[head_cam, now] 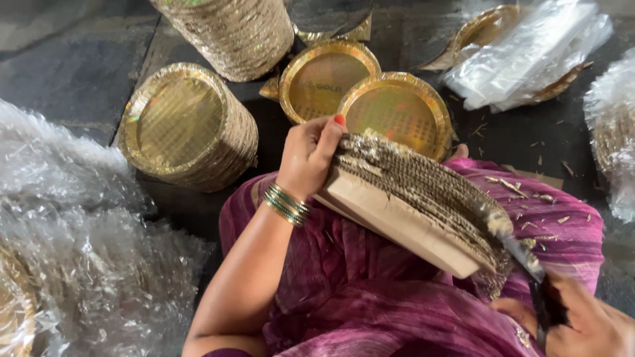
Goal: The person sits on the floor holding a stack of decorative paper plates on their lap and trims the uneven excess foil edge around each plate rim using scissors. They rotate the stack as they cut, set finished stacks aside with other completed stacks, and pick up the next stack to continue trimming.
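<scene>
At the centre of the frame, the left hand (pixel 305 158) closed its grip on the upper end of a thick stack of brown corrugated cardboard sheets (pixel 417 198) resting across the purple-draped lap. At the lower right corner, the right hand (pixel 582 324) closed its grip on a dark-handled blade (pixel 529 271) touching the stack's lower end.

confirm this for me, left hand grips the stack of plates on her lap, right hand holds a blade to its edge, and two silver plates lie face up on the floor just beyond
Not quite: the head view shows the two face-up plates are gold, not silver. The rest holds: the left hand grips the stack of plates on the lap, and the right hand holds a blade to its edge.
</scene>
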